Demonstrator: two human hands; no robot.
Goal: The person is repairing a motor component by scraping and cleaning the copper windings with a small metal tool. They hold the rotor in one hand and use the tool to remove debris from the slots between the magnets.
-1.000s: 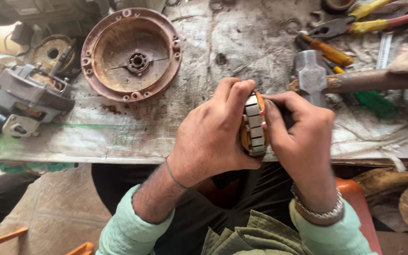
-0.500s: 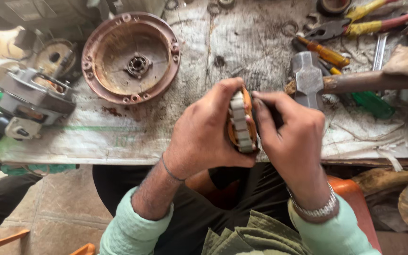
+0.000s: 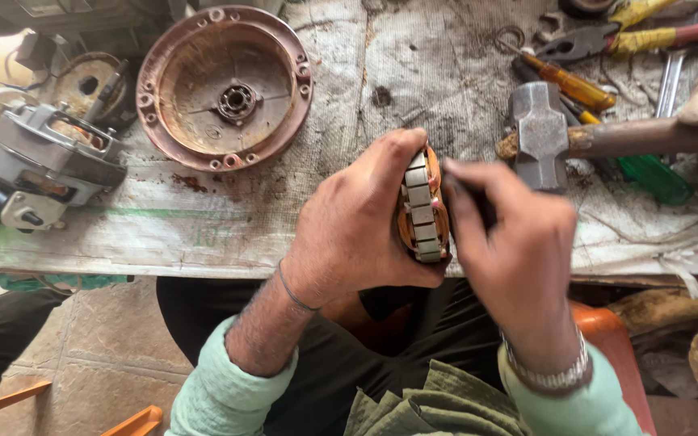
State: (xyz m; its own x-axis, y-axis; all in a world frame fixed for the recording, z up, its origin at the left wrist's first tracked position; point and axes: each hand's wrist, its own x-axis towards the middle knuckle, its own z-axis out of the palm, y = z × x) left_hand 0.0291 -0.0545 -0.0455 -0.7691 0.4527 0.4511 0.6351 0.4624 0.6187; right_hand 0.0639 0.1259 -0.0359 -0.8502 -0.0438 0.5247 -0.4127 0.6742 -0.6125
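Note:
My left hand grips a round motor stator, a ring of grey metal segments with orange copper windings, held on edge over the near rim of the worn workbench. My right hand is against the stator's right side, fingers curled on something dark and thin that I cannot make out. Both sleeves are pale green, and a metal watch band sits on the right wrist.
A rusty round motor cover lies at the back left. A grey motor housing sits at the left edge. A hammer, pliers, a yellow-handled screwdriver and a green-handled tool lie at the right. An orange stool stands below.
Both hands and the stator have shifted slightly left and the right hand has drawn a little away from the stator's face; the bench objects stay put.

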